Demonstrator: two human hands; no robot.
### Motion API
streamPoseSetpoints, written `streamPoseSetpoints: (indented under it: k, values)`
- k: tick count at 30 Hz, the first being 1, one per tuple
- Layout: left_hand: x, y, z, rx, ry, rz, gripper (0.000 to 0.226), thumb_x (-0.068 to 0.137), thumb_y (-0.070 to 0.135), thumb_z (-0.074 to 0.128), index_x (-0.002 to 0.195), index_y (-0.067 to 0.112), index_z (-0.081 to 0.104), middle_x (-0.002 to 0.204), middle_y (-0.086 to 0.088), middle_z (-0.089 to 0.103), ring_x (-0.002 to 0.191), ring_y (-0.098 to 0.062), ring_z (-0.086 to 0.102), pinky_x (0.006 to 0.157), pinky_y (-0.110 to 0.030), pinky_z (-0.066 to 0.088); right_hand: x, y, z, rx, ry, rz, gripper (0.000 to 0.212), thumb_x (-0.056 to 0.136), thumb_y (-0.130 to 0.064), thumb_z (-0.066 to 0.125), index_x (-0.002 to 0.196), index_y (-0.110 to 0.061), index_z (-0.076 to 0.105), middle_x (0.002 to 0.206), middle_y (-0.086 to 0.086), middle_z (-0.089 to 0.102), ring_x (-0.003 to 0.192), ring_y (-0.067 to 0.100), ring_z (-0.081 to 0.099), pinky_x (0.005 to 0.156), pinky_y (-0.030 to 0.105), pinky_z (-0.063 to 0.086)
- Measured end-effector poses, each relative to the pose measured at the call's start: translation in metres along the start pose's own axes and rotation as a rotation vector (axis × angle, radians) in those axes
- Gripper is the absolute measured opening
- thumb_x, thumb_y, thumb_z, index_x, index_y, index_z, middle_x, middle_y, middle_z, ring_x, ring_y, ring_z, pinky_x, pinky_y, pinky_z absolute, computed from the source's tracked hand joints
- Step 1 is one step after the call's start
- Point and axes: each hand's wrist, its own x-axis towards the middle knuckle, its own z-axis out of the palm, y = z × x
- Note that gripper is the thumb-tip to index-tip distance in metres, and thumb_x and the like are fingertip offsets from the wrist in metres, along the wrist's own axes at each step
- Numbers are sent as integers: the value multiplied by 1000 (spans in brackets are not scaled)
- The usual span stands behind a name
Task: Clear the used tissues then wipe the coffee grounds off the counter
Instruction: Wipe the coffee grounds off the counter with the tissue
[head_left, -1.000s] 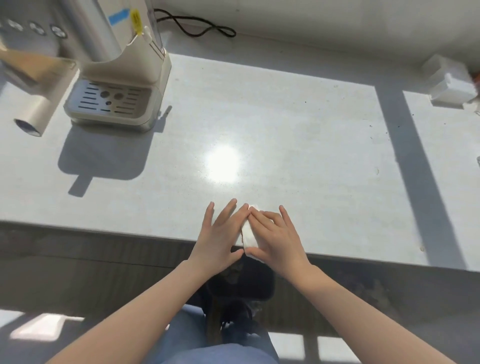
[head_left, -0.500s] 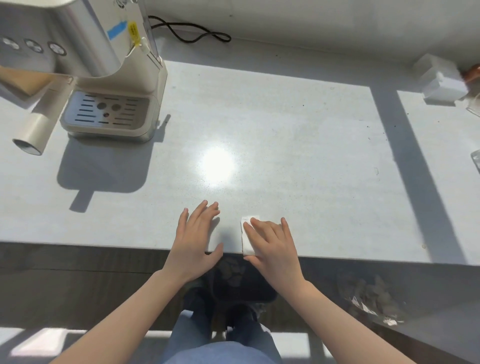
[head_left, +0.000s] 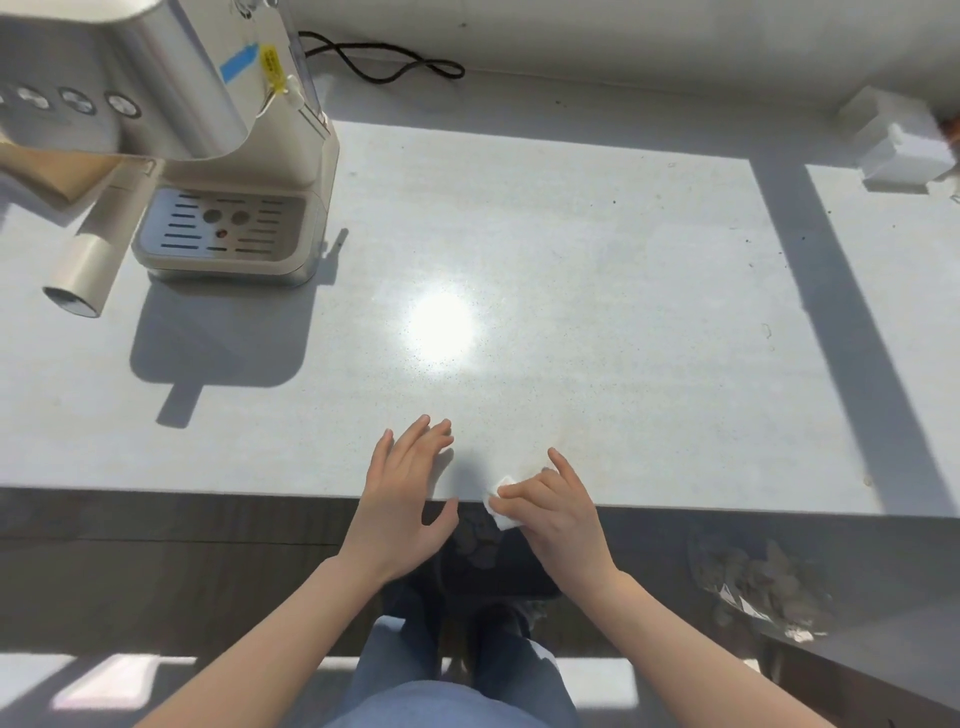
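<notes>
I think I am wiping now: my right hand (head_left: 558, 512) pinches a small white tissue (head_left: 503, 506) at the near edge of the counter (head_left: 571, 291), my left hand (head_left: 402, 493) lies open and empty beside it, and next I should push the bits off.

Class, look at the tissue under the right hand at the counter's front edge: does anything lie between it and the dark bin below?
Nothing visible does. The tissue already overhangs the counter edge under the right hand, and the dark bin sits directly beneath. The left hand rests to the side.
</notes>
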Motion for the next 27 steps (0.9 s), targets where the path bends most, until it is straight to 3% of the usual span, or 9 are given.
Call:
streamPoseSetpoints:
  k: [4, 8, 10, 12, 15, 18, 22, 27]
  values:
    - [-5, 8, 3, -36, -41, 29, 65, 79, 29, 59, 140, 21, 37, 147, 12, 40, 145, -5, 14, 121, -42, 7, -11, 7, -24, 19, -78, 148, 37, 63, 9, 80, 82, -22, 75, 68, -8, 63, 62, 18, 56, 112, 44, 28]
    - [1, 26, 11, -89, -65, 61, 63, 81, 39, 58, 138, 23, 38, 148, 14, 36, 145, -4, 13, 121, -40, 3, -14, 11, -56, 117, -145, 566, 16, 80, -21, 73, 74, -36, 72, 65, -18, 56, 81, 2, 51, 113, 42, 21]
    - [10, 38, 16, -108, -118, 78, 63, 82, 46, 57, 139, 25, 38, 148, 15, 36, 144, -4, 14, 120, -38, 1, -5, 7, -68, 320, -79, 704, 12, 80, -34, 68, 68, -36, 70, 68, -16, 63, 86, 2, 51, 101, 40, 33]
    - [22, 52, 21, -148, -176, 87, 62, 82, 50, 61, 137, 27, 43, 143, 16, 42, 142, -4, 20, 120, -35, 1, 10, 2, -78, 540, -22, 797, 11, 76, -34, 69, 65, -35, 68, 73, -17, 67, 82, 4, 54, 80, 33, 42]
    - [42, 74, 25, -262, -219, 43, 41, 80, 51, 59, 111, 25, 63, 116, 13, 64, 122, -5, 47, 118, -33, 5, 25, -2, -84, 800, -25, 916, 15, 76, -17, 75, 68, -28, 69, 74, -8, 69, 75, 9, 62, 66, 27, 49]
    - [56, 85, 25, -354, -207, -47, 43, 73, 54, 49, 82, 16, 66, 84, 5, 69, 91, -10, 60, 116, -33, 14, 31, 1, -86, 827, -5, 971, 12, 75, -19, 77, 69, -23, 68, 69, -2, 68, 67, 10, 64, 59, 23, 50]
    - [65, 81, 25, -262, -190, -19, 26, 80, 41, 67, 96, 22, 74, 108, 11, 70, 116, -6, 52, 116, -39, 13, 31, 9, -85, 805, 9, 997, 10, 76, -22, 77, 69, -24, 70, 69, 1, 67, 68, 14, 62, 65, 33, 50]
    - [74, 85, 27, -150, -157, 27, 23, 87, 41, 63, 95, 23, 76, 131, 14, 60, 133, -7, 38, 117, -37, 11, 31, 16, -83, 785, -8, 1023, 10, 74, -29, 79, 69, -25, 71, 69, 1, 66, 61, 4, 53, 60, 25, 44]
